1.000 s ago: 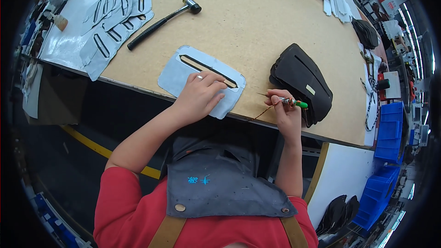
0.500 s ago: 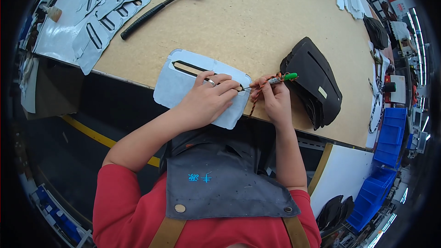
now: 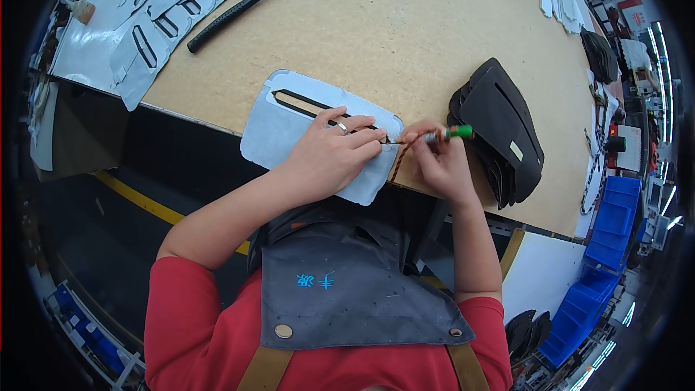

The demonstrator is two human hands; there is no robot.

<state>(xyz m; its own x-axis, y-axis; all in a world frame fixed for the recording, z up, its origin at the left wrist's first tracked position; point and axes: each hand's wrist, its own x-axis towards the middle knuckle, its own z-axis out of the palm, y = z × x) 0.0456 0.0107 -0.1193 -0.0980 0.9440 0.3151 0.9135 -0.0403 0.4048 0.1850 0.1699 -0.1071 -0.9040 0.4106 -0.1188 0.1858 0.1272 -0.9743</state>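
Note:
A light-grey panel with rounded corners lies at the table's near edge, partly overhanging it. Its long slot is bordered in black. My left hand, with a ring on one finger, rests on the panel, its extended fingers pressing beside the slot's right end. To the right, my right hand is closed around a thin-tipped tool with a green handle end. The tool's tip meets the panel by my left fingertips. A red-and-black cord hangs from the right hand. The fingers hide most of the tool's shaft.
Black folded leather-like pieces are stacked right of my right hand. A hammer with a black handle lies at the far left, near several slotted grey panels. Blue bins stand beyond the table's right side.
My right hand has moved slightly right with the tool, its wrist shifting outward. The left fingers have slid a little right along the panel, which lies nearly where it was.

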